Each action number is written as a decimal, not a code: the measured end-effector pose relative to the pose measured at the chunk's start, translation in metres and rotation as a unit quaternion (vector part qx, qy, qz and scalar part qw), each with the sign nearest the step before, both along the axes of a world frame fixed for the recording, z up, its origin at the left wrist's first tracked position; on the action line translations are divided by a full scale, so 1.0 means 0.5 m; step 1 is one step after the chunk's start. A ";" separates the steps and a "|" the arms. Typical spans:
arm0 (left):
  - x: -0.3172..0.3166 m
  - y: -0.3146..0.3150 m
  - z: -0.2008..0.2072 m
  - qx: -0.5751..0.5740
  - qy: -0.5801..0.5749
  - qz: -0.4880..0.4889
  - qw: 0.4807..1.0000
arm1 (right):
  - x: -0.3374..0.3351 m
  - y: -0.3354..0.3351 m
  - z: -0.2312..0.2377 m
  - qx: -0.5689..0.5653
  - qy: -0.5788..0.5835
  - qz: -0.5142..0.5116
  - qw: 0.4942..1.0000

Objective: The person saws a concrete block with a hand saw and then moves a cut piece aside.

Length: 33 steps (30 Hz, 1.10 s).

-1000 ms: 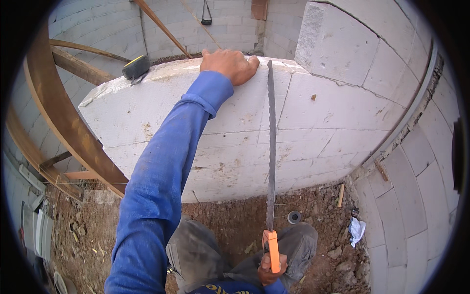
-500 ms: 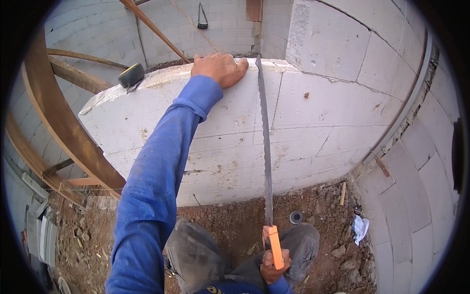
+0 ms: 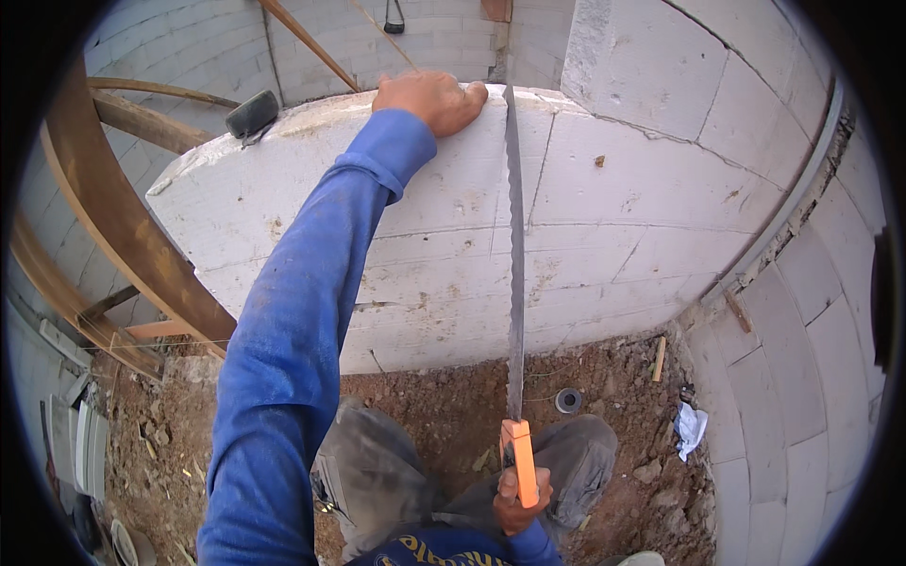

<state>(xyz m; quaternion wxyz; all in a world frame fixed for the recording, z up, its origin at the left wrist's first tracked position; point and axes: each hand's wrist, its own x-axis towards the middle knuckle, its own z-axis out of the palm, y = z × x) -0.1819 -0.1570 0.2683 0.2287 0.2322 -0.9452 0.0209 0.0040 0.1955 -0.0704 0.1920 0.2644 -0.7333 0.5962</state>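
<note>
My left hand (image 3: 432,101) is closed over the top edge of a low white block wall (image 3: 444,193), its fingertips hidden behind the edge. Just right of it, the long toothed blade of a hand saw (image 3: 516,236) stands at the wall's top edge and runs down toward me. Low in the view, my right hand (image 3: 519,502) is wrapped round the saw's orange handle (image 3: 518,456). A thin vertical line marks the wall's face beside the blade.
A dark tape measure (image 3: 252,115) rests on the wall's left end. Curved wooden boards (image 3: 123,226) stand at left. A higher block wall (image 3: 651,71) adjoins at right. A grey roll (image 3: 568,401) and crumpled wrapper (image 3: 691,429) lie on the rubble floor.
The view has tilted slightly, so the wall and my left hand sit higher in the picture. My right hand and the saw handle have shifted a little; both hands keep their hold.
</note>
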 end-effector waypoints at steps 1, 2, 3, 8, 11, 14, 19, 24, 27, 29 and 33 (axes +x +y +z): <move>-0.003 -0.001 -0.007 -0.025 0.031 -0.002 0.999 | 0.009 -0.002 0.013 -0.004 -0.024 -0.004 1.000; -0.006 -0.004 -0.009 -0.027 0.034 -0.001 0.999 | 0.011 -0.005 0.026 -0.009 -0.047 -0.009 0.999; -0.007 -0.007 -0.009 -0.019 0.031 -0.003 0.999 | -0.035 -0.025 0.034 -0.029 -0.047 0.004 0.998; -0.032 0.005 -0.008 -0.008 -0.010 -0.007 1.000 | -0.231 -0.198 0.430 -0.069 -0.001 0.050 0.996; 0.002 -0.024 -0.015 -0.025 0.014 0.008 1.000 | -0.161 -0.179 0.359 -0.044 -0.032 0.042 0.998; 0.038 -0.028 0.014 -0.005 -0.009 -0.010 1.000 | -0.034 -0.061 0.106 -0.026 -0.076 0.020 0.997; -0.009 0.035 0.008 0.015 -0.002 -0.019 1.000 | -0.053 -0.016 0.036 0.040 -0.024 -0.097 0.994; -0.004 -0.003 -0.011 0.011 0.010 -0.014 1.000 | -0.205 -0.214 0.407 -0.035 -0.088 0.037 0.995; 0.015 -0.003 -0.005 0.035 -0.012 0.000 0.999 | -0.164 -0.195 0.357 -0.043 -0.088 0.031 0.995; 0.013 0.012 0.016 0.021 0.001 -0.017 1.000 | -0.121 -0.110 0.156 -0.016 0.014 -0.030 0.999; 0.012 0.009 0.010 0.008 0.033 -0.017 0.999 | 0.008 0.084 -0.126 0.091 -0.013 -0.075 0.993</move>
